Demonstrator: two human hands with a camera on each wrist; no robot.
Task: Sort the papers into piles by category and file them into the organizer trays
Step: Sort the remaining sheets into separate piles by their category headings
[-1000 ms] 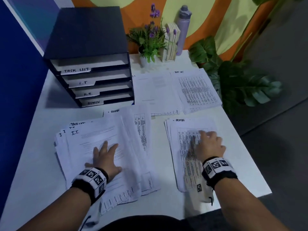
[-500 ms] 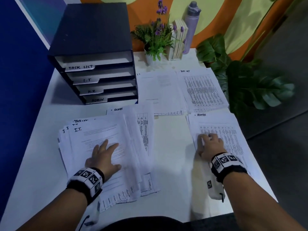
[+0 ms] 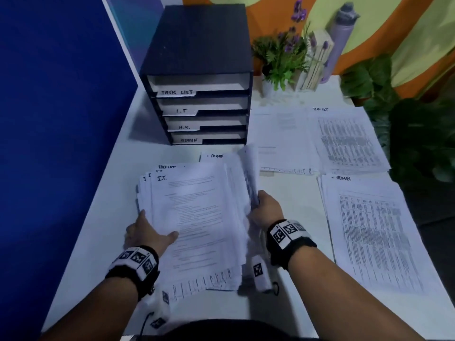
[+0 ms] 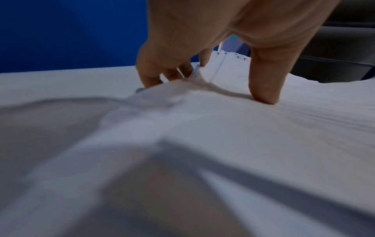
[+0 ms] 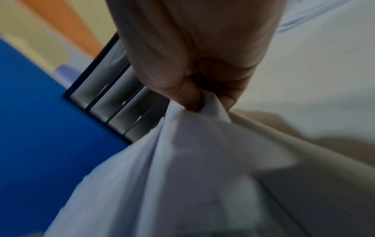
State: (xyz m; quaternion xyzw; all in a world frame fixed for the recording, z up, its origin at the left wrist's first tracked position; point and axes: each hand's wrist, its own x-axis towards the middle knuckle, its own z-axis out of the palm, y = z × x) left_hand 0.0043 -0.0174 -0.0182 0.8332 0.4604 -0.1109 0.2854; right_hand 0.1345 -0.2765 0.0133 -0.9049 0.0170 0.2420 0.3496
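Observation:
A thick unsorted stack of papers (image 3: 197,217), its top sheet marked I.T., lies on the white table (image 3: 86,242) in front of me. My left hand (image 3: 145,230) grips the stack's left edge, thumb on top (image 4: 263,89) and fingers curled under (image 4: 150,80). My right hand (image 3: 263,207) grips the stack's right edge, which bends upward; the right wrist view shows the sheets (image 5: 182,144) pinched between thumb and fingers. The dark organizer (image 3: 199,77) stands behind, with trays labelled TASK LIST, I.T., H.R. and ADMIN. Sorted piles lie at the right: ADMIN (image 3: 369,237), TASK LIST (image 3: 344,139) and another pile (image 3: 280,139).
A blue wall panel (image 3: 49,119) runs along the left. A potted purple-flowered plant (image 3: 280,60), a wooden block (image 3: 317,62) and a lilac bottle (image 3: 339,38) stand at the back. Large green leaves (image 3: 406,134) hang past the table's right edge. One ADMIN sheet (image 3: 216,156) peeks out behind the stack.
My right hand left the ADMIN pile and moved left to take the big stack's right edge. My left hand slid from flat on top to gripping the left edge.

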